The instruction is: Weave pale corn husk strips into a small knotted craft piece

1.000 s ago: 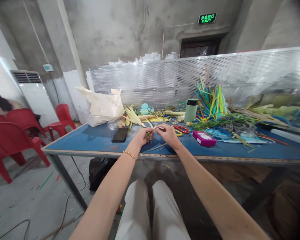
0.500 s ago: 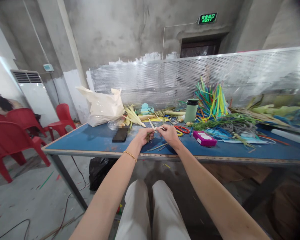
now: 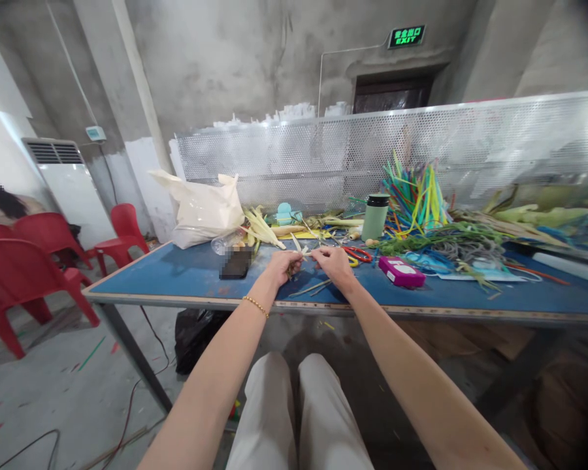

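My left hand (image 3: pixel 280 266) and my right hand (image 3: pixel 333 264) meet above the blue table (image 3: pixel 176 277), near its front edge. Both hands are closed in a pinch on a small bundle of pale husk strips (image 3: pixel 296 256) held between them. A few thin pale strips (image 3: pixel 313 287) lie on the table just under my right hand. My left wrist wears a bead bracelet.
A dark phone (image 3: pixel 235 263), a cream bag (image 3: pixel 203 209), husk pieces (image 3: pixel 261 228), a green flask (image 3: pixel 375 217), red scissors (image 3: pixel 357 253), a pink box (image 3: pixel 400 271) and coloured strips (image 3: pixel 414 199) sit on the table. A perforated metal screen (image 3: pixel 372 150) backs it. Red chairs (image 3: pixel 24 261) stand left.
My hands have shifted slightly while working the husk strips; the strip ends between my fingers sit a little lower and closer together. Nothing else has moved.
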`<state>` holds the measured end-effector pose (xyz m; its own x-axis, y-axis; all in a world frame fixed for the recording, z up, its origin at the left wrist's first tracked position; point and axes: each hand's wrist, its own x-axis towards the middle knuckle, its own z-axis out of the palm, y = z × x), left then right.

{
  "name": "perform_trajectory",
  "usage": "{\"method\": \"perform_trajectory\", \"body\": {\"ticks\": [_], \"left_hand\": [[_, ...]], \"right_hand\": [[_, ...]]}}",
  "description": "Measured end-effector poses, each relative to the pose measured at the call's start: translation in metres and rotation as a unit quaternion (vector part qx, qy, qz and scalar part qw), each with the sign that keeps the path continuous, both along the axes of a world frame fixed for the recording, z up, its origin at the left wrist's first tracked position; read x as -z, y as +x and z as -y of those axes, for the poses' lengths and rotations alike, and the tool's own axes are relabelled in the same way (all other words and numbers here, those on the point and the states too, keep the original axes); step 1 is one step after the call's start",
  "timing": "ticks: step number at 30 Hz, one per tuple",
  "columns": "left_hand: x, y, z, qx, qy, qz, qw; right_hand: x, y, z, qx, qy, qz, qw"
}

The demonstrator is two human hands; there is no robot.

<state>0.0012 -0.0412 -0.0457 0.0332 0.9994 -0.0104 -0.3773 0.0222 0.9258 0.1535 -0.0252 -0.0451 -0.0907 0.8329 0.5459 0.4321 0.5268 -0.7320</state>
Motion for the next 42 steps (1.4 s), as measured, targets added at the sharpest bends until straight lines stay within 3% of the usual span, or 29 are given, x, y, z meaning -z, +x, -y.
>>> {"method": "perform_trajectory", "body": {"ticks": [5, 9, 23, 30, 42], "left_hand": [[-0.001, -0.001, 0.0, -0.007, 0.003, 0.002, 1.0], [-0.001, -0.001, -0.001, -0.007, -0.018, 0.012, 1.0], [-0.001, -0.002, -0.002, 0.002, -0.02, 0.013, 1.0], [-0.002, -0.001, -0.002, -0.005, -0.025, 0.011, 1.0], [0.0, -0.003, -0.005, 0.009, -0.017, 0.012, 1.0]], "right_hand": [[0.005, -0.001, -0.005, -0.037, 0.08, 0.014, 0.996], [0.01, -0.001, -0.01, -0.056, 0.096, 0.014, 0.994], [0.008, -0.003, -0.005, 0.001, 0.164, 0.032, 0.986], [0.01, -0.004, -0.008, -0.081, 0.098, -0.014, 0.992], [0.008, -0.002, -0.007, -0.1, 0.091, 0.037, 0.99]]}}
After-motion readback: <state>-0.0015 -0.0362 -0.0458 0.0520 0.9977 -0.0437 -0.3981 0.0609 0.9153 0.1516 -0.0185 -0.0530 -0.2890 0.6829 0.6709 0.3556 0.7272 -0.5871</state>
